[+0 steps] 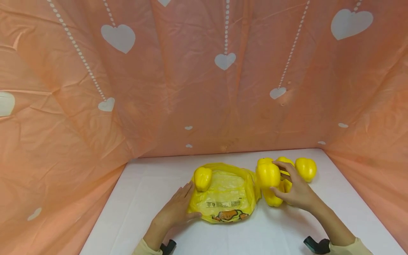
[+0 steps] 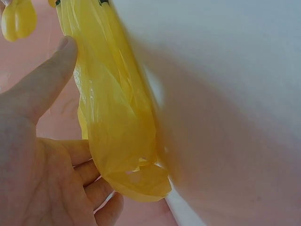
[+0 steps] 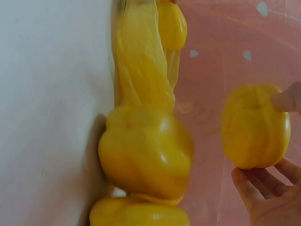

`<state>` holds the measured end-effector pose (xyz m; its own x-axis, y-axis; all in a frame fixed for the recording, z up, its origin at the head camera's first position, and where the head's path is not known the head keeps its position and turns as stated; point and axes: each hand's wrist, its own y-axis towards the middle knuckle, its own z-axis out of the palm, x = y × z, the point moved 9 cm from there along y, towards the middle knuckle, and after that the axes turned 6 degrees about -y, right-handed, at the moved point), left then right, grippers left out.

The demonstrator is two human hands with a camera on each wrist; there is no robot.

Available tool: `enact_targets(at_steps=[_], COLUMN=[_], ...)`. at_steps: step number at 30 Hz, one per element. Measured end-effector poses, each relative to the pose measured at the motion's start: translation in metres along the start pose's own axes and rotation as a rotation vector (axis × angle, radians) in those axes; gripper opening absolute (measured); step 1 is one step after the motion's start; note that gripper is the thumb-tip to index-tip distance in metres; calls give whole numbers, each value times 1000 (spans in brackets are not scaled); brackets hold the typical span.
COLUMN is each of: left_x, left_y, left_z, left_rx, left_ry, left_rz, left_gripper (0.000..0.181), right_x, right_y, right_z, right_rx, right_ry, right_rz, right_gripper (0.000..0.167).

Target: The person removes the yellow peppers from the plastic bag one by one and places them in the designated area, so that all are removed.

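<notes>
A yellow plastic bag (image 1: 223,193) with an orange printed picture lies flattened on the white table. One yellow bell pepper (image 1: 202,179) rests at its upper left part. My left hand (image 1: 176,208) touches the bag's left edge, thumb and fingers extended; in the left wrist view the thumb lies along the bag's side (image 2: 113,103) and the fingertips go partly out of sight behind it. My right hand (image 1: 298,189) pinches a second yellow bell pepper (image 1: 268,174) between thumb and fingers, and the right wrist view shows this held pepper (image 3: 256,127) raised above the table.
Several more yellow bell peppers stand at the right of the bag, among them a near one (image 1: 272,199) and a far right one (image 1: 306,169). A peach curtain (image 1: 197,99) with white hearts hangs behind and beside the white table (image 1: 153,173).
</notes>
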<state>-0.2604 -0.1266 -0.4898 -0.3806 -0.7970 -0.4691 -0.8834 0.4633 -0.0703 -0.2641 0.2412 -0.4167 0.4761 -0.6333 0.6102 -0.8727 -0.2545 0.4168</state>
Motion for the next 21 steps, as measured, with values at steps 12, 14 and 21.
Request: enact_targets(at_steps=[12,14,21], left_x=[1,1,0], left_y=[1,1,2], left_z=[1,0,0], left_rx=[6,7,-3], left_ry=[-24,-20,1], left_rz=[-13,-13,2], left_gripper=[109,109,108], right_x=[-14,-16,-26], right_y=[-13,-16,-25], right_z=[-24,-28,-44], right_rx=[1,-6,-26], right_ry=[-25,-32,-60], right_rz=[30,26,28], right_gripper=[86,87,89])
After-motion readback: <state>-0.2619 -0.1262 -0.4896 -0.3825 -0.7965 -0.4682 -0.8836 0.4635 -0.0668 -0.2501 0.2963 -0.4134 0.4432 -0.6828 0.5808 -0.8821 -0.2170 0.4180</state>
